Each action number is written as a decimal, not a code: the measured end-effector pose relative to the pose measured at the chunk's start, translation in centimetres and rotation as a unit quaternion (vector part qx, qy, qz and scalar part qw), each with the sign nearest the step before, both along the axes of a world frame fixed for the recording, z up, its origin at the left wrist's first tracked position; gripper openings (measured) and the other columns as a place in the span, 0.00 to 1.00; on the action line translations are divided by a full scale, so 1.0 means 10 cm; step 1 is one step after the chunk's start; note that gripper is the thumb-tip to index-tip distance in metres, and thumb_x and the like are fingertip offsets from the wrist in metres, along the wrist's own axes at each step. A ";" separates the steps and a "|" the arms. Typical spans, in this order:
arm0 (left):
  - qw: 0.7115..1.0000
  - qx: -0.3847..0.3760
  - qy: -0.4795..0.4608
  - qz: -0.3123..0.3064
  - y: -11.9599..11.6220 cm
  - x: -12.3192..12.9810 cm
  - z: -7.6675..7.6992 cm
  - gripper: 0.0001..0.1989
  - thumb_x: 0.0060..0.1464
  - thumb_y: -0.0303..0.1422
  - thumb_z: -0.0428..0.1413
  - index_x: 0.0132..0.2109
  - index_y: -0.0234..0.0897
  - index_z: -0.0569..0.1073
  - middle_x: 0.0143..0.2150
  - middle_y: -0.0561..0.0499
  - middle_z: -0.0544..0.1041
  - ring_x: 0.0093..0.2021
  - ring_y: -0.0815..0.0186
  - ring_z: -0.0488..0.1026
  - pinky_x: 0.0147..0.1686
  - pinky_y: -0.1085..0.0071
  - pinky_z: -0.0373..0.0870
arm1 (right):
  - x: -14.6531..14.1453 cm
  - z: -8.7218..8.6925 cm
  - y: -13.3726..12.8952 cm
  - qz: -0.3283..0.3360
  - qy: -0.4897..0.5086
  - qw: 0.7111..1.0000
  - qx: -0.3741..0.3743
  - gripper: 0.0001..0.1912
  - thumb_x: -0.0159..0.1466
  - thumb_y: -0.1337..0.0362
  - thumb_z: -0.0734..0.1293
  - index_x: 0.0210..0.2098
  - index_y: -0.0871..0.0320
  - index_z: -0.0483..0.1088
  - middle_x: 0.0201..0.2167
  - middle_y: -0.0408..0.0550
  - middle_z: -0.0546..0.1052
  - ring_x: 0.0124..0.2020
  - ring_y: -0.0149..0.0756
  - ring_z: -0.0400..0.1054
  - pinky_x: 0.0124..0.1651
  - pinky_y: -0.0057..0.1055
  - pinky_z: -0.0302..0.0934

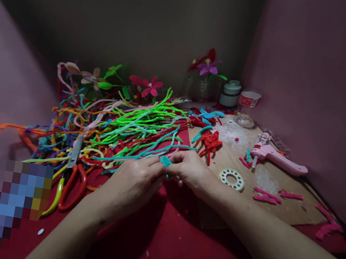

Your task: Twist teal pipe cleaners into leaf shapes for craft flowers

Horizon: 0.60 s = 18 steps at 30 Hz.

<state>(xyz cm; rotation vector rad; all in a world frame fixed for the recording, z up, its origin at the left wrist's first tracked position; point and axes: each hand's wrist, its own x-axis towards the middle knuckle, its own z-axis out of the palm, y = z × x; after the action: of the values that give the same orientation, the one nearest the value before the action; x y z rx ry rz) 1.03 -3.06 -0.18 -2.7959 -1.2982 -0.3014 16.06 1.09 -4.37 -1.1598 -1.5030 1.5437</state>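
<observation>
My left hand and my right hand meet over the front of the red-covered table. Between their fingertips is a teal pipe cleaner, bent into a small folded shape. Both hands are closed on it in a pinch; the fingers hide part of it. Just beyond them spreads a big heap of loose pipe cleaners, bright green, teal, orange and pink. Red folded pipe-cleaner pieces lie past my right hand, near blue ones.
Red-handled scissors and a yellow-handled tool lie at the left. On the cardboard rest a pink glue gun, a white ring with holes and pink pieces. Pipe-cleaner flowers and a lidded jar stand behind.
</observation>
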 end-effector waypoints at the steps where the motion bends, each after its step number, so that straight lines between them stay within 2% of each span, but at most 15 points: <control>1: 1.000 -0.002 0.010 0.011 0.00 0.01 0.00 0.11 0.56 0.29 0.43 0.31 0.35 0.69 0.30 0.48 0.70 0.27 0.69 0.66 0.26 0.74 0.59 | 0.00 0.01 -0.01 -0.001 -0.008 1.000 0.002 0.03 0.46 0.69 0.64 0.18 0.61 0.65 0.11 0.37 0.62 0.11 0.21 0.50 0.14 0.23 0.42; 6: 0.994 -0.010 0.086 0.062 -0.03 0.09 0.02 0.10 0.55 0.27 0.43 0.34 0.35 0.69 0.31 0.48 0.71 0.28 0.66 0.68 0.26 0.72 0.60 | -0.02 0.06 -0.04 -0.017 -0.042 0.999 0.001 0.05 0.45 0.73 0.62 0.15 0.60 0.63 0.10 0.36 0.60 0.10 0.21 0.50 0.14 0.23 0.44; 12: 0.978 0.008 0.179 0.104 -0.10 0.22 0.03 0.10 0.52 0.23 0.43 0.35 0.34 0.69 0.32 0.46 0.71 0.27 0.62 0.69 0.23 0.70 0.60 | -0.02 0.01 -0.02 -0.018 -0.071 0.997 0.012 0.05 0.45 0.73 0.61 0.15 0.59 0.64 0.08 0.37 0.59 0.09 0.23 0.52 0.13 0.23 0.44; 18: 0.979 0.020 0.165 0.118 -0.13 0.22 -0.02 0.09 0.54 0.26 0.43 0.34 0.35 0.68 0.30 0.47 0.70 0.25 0.63 0.68 0.20 0.71 0.58 | 0.00 0.06 -0.04 0.001 -0.080 0.997 -0.004 0.05 0.46 0.72 0.61 0.15 0.60 0.63 0.09 0.38 0.61 0.09 0.23 0.53 0.12 0.22 0.47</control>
<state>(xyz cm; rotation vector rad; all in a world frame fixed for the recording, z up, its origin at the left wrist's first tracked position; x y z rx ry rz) 3.26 -4.39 -0.36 -2.4821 -1.4928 0.1408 16.01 0.73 -3.80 -1.3136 -1.6027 1.4885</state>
